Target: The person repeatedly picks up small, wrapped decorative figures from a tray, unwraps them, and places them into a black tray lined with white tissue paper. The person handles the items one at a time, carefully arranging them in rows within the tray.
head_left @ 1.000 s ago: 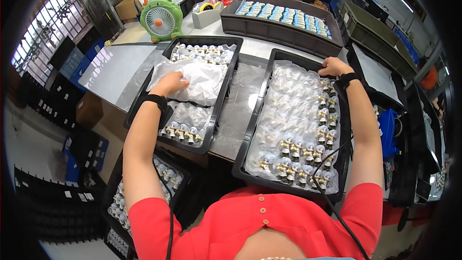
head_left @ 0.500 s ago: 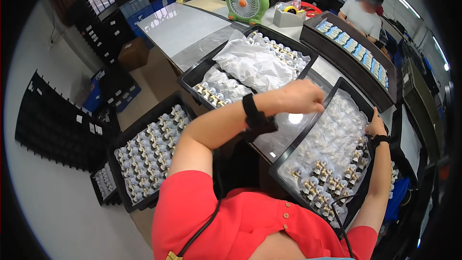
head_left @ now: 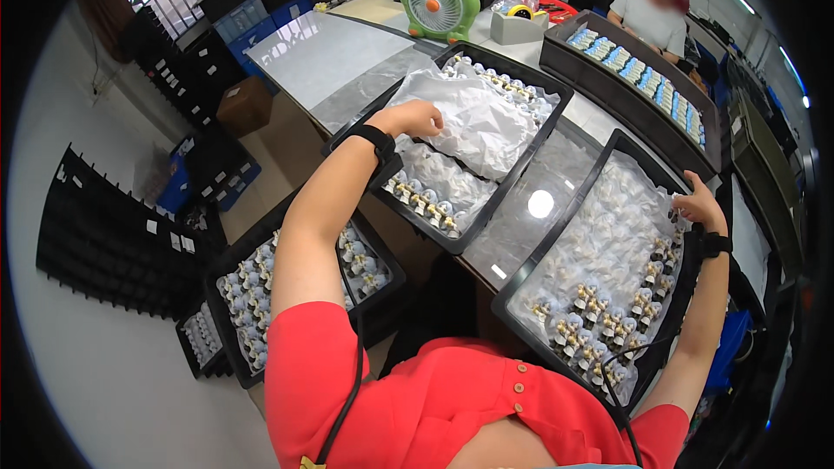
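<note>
My left hand (head_left: 415, 118) is over the middle black tray (head_left: 460, 241), its fingers curled down close to a crumpled white plastic sheet (head_left: 478, 122). Whatever lies between those fingertips is hidden. Small figurines with pale round tops (head_left: 426, 201) stand in rows at that tray's near end, with more at its far end. At the right tray (head_left: 556, 224), my right hand (head_left: 699, 207) is by the far right rim with its fingers apart. Wrinkled clear plastic (head_left: 599, 226) covers much of this tray's contents. Uncovered figurines (head_left: 599, 321) cluster at its near end and along its right side.
A third tray of figurines (head_left: 252, 295) sits lower at the left, partly behind my left arm. A brown box of blue-and-white items (head_left: 643, 78) stands beyond the right tray. A green fan (head_left: 440, 2) and tape dispenser (head_left: 519, 26) are farther back. Another person (head_left: 651, 17) sits at far right.
My left hand has moved left, from beside the right tray to over the middle tray's plastic sheet. My right hand stays at the right tray's rim, fingers now more spread.
</note>
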Action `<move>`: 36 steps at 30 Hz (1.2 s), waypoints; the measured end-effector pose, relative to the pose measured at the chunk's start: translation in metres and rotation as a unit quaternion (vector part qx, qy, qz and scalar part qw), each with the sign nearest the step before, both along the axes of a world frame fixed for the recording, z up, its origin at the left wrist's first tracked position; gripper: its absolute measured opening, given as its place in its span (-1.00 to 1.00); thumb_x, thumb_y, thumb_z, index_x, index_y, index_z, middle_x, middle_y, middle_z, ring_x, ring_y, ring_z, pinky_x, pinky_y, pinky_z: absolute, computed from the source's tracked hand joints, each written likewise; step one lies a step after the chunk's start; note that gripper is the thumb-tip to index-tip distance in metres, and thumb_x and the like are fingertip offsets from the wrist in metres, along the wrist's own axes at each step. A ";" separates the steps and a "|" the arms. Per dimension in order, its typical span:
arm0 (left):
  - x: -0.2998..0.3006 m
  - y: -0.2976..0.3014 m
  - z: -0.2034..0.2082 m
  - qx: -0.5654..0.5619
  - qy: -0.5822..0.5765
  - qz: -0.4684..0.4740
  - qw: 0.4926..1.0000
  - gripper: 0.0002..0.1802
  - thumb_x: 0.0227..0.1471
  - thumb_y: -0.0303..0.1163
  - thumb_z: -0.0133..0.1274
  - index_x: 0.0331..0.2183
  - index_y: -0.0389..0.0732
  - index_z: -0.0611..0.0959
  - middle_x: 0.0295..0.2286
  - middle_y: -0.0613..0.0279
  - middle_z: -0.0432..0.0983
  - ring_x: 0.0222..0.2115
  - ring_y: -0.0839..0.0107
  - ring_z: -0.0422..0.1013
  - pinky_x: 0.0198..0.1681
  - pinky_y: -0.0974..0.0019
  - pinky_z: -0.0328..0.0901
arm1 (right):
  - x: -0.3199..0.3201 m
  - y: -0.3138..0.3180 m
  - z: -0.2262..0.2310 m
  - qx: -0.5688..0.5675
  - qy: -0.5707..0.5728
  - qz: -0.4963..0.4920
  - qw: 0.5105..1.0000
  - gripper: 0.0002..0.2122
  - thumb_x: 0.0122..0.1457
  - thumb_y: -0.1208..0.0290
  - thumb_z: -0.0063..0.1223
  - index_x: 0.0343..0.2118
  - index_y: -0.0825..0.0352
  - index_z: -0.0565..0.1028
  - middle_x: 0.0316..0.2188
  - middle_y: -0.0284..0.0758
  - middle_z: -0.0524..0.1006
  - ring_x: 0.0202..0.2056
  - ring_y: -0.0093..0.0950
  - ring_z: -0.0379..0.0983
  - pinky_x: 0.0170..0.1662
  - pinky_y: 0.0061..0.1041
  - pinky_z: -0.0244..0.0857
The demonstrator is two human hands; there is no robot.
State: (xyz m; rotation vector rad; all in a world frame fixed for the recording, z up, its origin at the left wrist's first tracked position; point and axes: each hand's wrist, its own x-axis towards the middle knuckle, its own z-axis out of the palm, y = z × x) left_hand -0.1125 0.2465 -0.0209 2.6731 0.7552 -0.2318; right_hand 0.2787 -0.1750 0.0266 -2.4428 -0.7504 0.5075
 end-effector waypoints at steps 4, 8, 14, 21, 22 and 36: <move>0.025 -0.048 0.028 0.082 -0.114 -0.094 0.986 -0.66 -0.06 -0.23 0.05 -0.21 -0.16 0.59 -0.31 0.10 0.55 -0.31 0.21 0.47 -0.20 0.25 0.32 | 0.033 -0.013 -0.011 0.008 0.069 0.024 0.997 -0.47 -0.24 0.55 0.09 -0.06 0.40 0.35 -0.57 -0.35 0.43 -0.61 -0.60 0.32 -0.59 -0.62 0.17; 0.066 -0.133 0.036 -0.125 -0.328 -0.181 0.919 -0.70 -0.08 -0.30 0.10 -0.27 -0.24 0.60 -0.37 0.07 0.56 -0.34 0.25 0.49 -0.26 0.31 0.36 | 0.034 -0.023 -0.013 0.066 0.012 0.006 0.998 -0.65 -0.20 0.56 0.04 -0.24 0.48 0.42 -0.52 -0.36 0.44 -0.57 -0.62 0.32 -0.54 -0.65 0.18; 0.096 -0.248 0.047 -0.391 -0.337 -0.156 0.842 -0.38 0.03 -0.23 0.06 0.09 -0.22 0.28 -0.04 0.09 0.34 -0.18 0.38 0.41 -0.10 0.37 0.29 | -0.064 0.003 0.039 0.265 0.011 0.146 0.953 -0.68 -0.04 0.43 0.17 -0.21 0.43 0.41 -0.42 -0.38 0.47 -0.48 -0.64 0.40 -0.35 -0.65 0.31; 0.118 -0.263 0.033 -0.661 -0.312 -0.102 0.674 -0.40 0.09 -0.34 -0.01 0.13 -0.17 0.19 -0.20 0.26 0.41 -0.17 0.53 0.37 -0.11 0.35 0.30 | -0.163 0.026 0.023 0.308 -0.120 0.227 0.916 -0.70 -0.19 0.55 0.22 -0.34 0.38 0.41 -0.42 -0.32 0.40 -0.53 -0.58 0.39 -0.49 -0.61 0.30; 0.117 -0.259 0.027 -0.666 -0.320 -0.104 0.666 -0.42 0.09 -0.37 -0.02 0.13 -0.18 0.20 -0.23 0.29 0.42 -0.17 0.56 0.37 -0.12 0.35 0.31 | -0.165 0.028 0.017 0.309 -0.136 0.222 0.915 -0.65 -0.22 0.53 0.28 -0.31 0.38 0.41 -0.41 -0.32 0.40 -0.54 -0.56 0.40 -0.47 -0.60 0.32; 0.115 -0.252 0.024 -0.625 -0.392 -0.118 0.664 -0.30 0.08 -0.50 -0.03 0.19 -0.16 0.06 -0.06 0.15 0.32 -0.05 0.34 0.34 -0.07 0.33 0.30 | -0.153 0.029 -0.009 0.371 -0.226 0.303 0.848 -0.29 -0.32 0.48 0.36 0.02 0.25 0.29 -0.07 -0.25 0.35 -0.06 -0.26 0.27 0.02 -0.33 0.18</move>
